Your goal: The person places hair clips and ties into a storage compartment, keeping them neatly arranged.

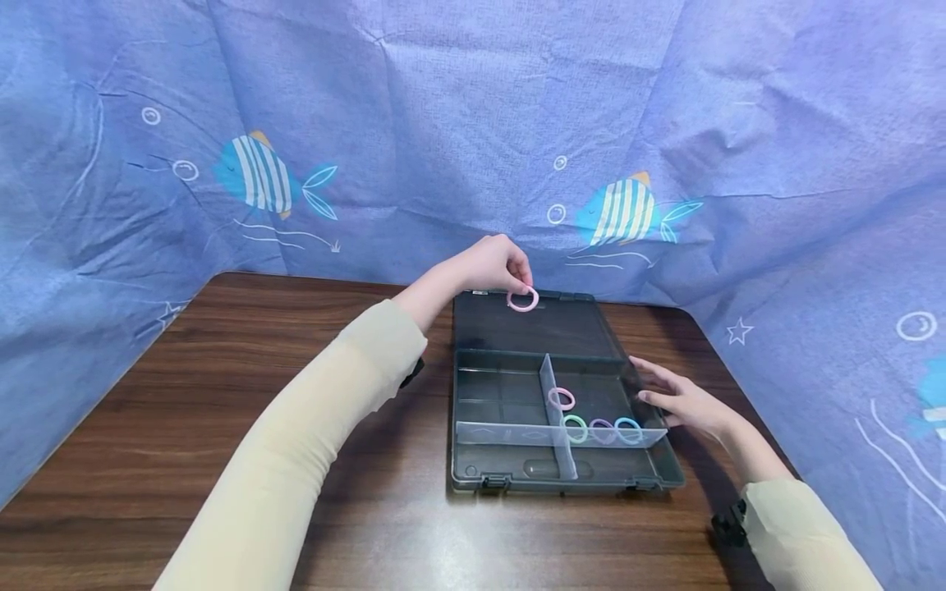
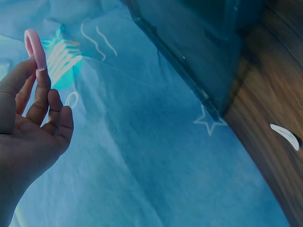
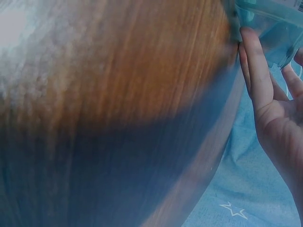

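My left hand (image 1: 493, 261) pinches a pink ring (image 1: 522, 309) between thumb and fingertips, above the raised or laid-back lid (image 1: 532, 332) of a dark translucent box. In the left wrist view the ring stands upright at the fingertips. The box (image 1: 498, 390) lies open on the table, split by clear dividers (image 1: 502, 432). Its back right compartment holds another pink ring (image 1: 572, 397), a green ring (image 1: 567, 422), a purple ring (image 1: 592, 427) and a blue ring (image 1: 629, 419). With fairly straight fingers, my right hand (image 1: 691, 406) touches the box's right side.
The box stands on a dark wooden table (image 1: 222, 394), right of its middle. Behind and beside the table hangs a blue cloth (image 1: 458, 148) printed with fish. A white crescent shape (image 2: 286, 136) shows over the wood in the left wrist view.
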Demonstrator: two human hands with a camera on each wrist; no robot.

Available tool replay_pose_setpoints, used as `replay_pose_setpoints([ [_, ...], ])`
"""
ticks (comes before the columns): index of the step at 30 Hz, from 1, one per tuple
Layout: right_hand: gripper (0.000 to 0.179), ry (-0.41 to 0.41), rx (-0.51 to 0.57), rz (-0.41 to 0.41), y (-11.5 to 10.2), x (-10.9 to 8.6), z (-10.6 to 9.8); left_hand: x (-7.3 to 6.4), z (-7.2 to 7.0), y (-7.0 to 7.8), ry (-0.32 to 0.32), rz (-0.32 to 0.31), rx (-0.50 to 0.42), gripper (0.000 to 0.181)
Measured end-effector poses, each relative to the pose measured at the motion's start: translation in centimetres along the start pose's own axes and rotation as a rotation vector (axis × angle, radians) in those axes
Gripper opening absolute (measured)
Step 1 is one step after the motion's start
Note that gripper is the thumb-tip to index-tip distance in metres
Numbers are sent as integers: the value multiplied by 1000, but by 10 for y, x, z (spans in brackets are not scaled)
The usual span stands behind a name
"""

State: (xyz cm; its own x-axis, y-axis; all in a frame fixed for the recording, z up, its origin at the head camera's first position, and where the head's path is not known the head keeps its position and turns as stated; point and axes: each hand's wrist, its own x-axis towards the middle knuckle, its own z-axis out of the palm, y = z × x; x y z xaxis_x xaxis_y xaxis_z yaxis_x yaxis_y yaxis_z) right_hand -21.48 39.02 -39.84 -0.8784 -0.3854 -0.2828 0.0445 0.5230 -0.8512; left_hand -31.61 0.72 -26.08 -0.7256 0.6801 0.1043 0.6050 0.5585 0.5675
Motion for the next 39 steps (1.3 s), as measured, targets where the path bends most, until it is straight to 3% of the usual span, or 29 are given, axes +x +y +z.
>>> replay_pose_setpoints([
  [11, 67, 1, 7, 1, 0, 0, 0, 25, 27, 20, -50, 59, 34, 7],
  [25, 68, 3, 51, -1, 2, 1, 1, 47, 91, 48, -104, 109, 70, 5],
  [31, 69, -18, 100, -12, 3, 2, 1, 53, 119, 52, -118, 118, 109, 6],
  [39, 67, -2, 47, 11, 1, 0, 0, 59, 148, 49, -140, 121, 101, 6],
])
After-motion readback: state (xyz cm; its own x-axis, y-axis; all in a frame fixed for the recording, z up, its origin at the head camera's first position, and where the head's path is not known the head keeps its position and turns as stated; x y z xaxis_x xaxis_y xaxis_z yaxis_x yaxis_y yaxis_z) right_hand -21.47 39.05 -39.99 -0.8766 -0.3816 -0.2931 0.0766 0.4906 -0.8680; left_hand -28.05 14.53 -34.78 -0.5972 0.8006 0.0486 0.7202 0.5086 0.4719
